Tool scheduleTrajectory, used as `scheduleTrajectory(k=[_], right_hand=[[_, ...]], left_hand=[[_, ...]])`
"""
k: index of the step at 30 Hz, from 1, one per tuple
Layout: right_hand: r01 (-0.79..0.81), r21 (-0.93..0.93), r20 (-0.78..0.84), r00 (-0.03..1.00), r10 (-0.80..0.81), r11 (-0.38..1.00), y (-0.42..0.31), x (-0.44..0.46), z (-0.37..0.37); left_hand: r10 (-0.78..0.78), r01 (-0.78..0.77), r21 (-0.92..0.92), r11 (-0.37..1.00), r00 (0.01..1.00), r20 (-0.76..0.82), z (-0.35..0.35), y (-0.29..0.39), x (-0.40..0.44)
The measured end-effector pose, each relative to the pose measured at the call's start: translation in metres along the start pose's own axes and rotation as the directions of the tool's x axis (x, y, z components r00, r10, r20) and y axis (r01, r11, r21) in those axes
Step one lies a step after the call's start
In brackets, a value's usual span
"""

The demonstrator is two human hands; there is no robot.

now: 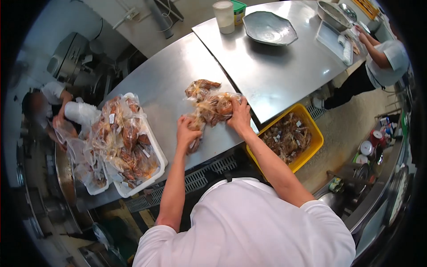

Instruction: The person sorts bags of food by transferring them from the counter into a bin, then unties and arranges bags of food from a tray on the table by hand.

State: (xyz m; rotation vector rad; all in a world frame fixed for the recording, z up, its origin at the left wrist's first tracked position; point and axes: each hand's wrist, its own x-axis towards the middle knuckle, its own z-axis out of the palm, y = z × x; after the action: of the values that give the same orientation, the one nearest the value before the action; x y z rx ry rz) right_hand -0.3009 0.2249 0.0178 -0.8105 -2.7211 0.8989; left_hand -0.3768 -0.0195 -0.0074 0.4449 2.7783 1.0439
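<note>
Several clear plastic bags of brown food point(213, 107) lie bunched together on the steel table point(169, 62). My left hand point(188, 130) is closed on the bag at the near left of this bunch. At its right end, my right hand point(239, 113) grips another bag with a round brown piece inside. One more bag point(200, 88) lies just beyond them. To the left, a white tray point(161, 162) is heaped with similar bags point(126, 133). On the right, below the table edge, a yellow crate point(316, 144) holds more bagged brown food point(289, 138).
A grey octagonal dish point(270, 27), a white tub point(224, 20) and a green-lidded container point(239, 11) stand at the back. One co-worker point(387, 60) is at the far right by a tray point(331, 40). Another point(53, 100) handles bags at the left.
</note>
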Motion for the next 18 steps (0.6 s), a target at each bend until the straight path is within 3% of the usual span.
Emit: scheduleTrajectory(k=[2,3,4,5,6,8,9,10,11,12,13,14,15,16,18], right_hand=[[0.133,0.109,-0.058,0.990,-0.128,0.985,0.021,0.004,0.010],[0.136,0.160,-0.118,0.986,-0.118,0.978,0.032,0.008,0.014],[0.132,0.162,-0.122,0.986,-0.112,0.978,0.037,0.011,0.012],[0.134,0.250,-0.126,0.987,-0.105,0.959,0.042,0.012,0.010],[0.136,0.332,-0.131,0.987,-0.097,0.934,0.046,0.014,0.008],[0.158,0.317,-0.156,0.981,-0.113,0.935,0.060,0.015,0.015],[0.136,0.409,-0.144,0.986,-0.083,0.903,0.065,0.014,0.020],[0.116,0.496,-0.127,0.990,-0.061,0.861,0.063,0.012,0.017],[-0.005,0.602,-0.023,0.999,0.023,0.799,0.063,0.006,0.012],[0.002,0.597,-0.017,1.000,0.011,0.802,0.067,0.002,0.011],[-0.043,0.737,0.032,0.999,0.028,0.674,0.075,0.001,0.009],[-0.096,0.848,0.088,0.995,0.041,0.521,0.083,-0.003,0.008],[-0.114,0.856,0.107,0.993,0.043,0.503,0.086,-0.012,-0.007],[-0.116,0.854,0.105,0.993,0.050,0.508,0.095,-0.022,-0.020],[-0.330,0.903,0.302,0.943,0.138,0.274,0.114,-0.042,-0.046]], left_hand=[[-0.119,0.150,-0.315,0.937,0.986,0.116,-0.012,-0.025,-0.010],[-0.114,0.145,-0.313,0.939,0.987,0.118,-0.022,-0.015,-0.022],[-0.195,0.308,-0.555,0.772,0.947,0.255,-0.044,0.008,-0.037],[-0.225,0.462,-0.718,0.520,0.885,0.407,-0.061,0.030,-0.046],[-0.215,0.463,-0.717,0.522,0.884,0.414,-0.068,0.046,-0.050],[-0.014,0.221,-0.814,0.538,0.967,0.253,-0.069,0.068,-0.056],[0.153,-0.029,-0.674,0.738,0.980,0.126,-0.067,0.068,-0.047],[0.149,-0.026,-0.681,0.731,0.981,0.122,-0.059,0.071,-0.033],[0.272,-0.137,-0.550,0.824,0.947,0.173,-0.049,0.076,-0.015],[0.377,-0.260,-0.406,0.876,0.895,0.239,-0.038,0.079,0.000],[0.370,-0.257,-0.408,0.876,0.901,0.226,-0.020,0.079,0.014],[0.255,-0.148,-0.308,0.940,0.904,0.343,0.003,0.075,0.027],[0.129,-0.044,-0.194,0.980,0.883,0.452,0.017,0.074,0.033],[0.134,-0.045,-0.200,0.979,0.879,0.457,0.018,0.080,0.033],[0.043,-0.040,-0.015,0.999,0.892,0.451,0.023,0.094,0.035]])
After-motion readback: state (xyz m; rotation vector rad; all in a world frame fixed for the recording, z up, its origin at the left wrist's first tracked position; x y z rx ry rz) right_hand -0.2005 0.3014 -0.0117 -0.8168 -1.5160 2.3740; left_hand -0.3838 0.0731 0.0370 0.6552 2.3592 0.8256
